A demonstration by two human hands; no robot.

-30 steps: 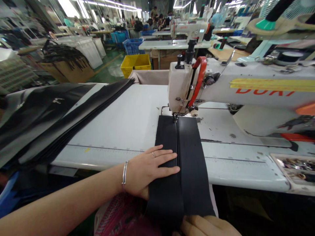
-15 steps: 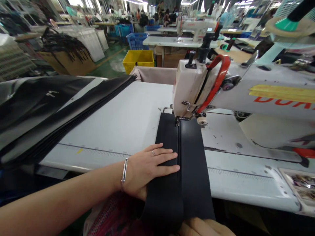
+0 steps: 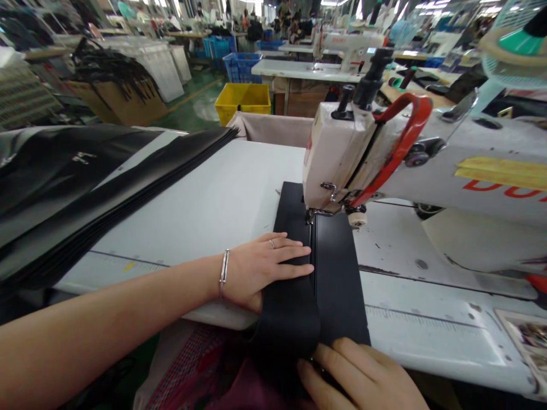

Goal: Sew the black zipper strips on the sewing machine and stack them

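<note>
A long black leather-like piece [image 3: 339, 279] runs under the needle of a white sewing machine [image 3: 333, 165]. Down its middle goes a seam line, and the left part curls over at the table's front edge. On that left part, my left hand [image 3: 267, 266] lies flat with fingers stretched out, their tips at the seam; a ring and a bracelet are on it. My right hand [image 3: 356, 376] is at the near end, fingers bent around the edge of the black piece. Its thumb is partly in shadow.
A stack of black sheets [image 3: 141, 188] lies on the left of the white table [image 3: 205, 193]. A ruler scale runs along the front edge. Behind stand a yellow bin [image 3: 243, 102] and a blue crate [image 3: 241, 67]. A tray of small metal parts [image 3: 527, 336] sits at right.
The black piece has fed farther under the machine, away from me. My left hand has moved forward with it, and my right hand has come up further into view.
</note>
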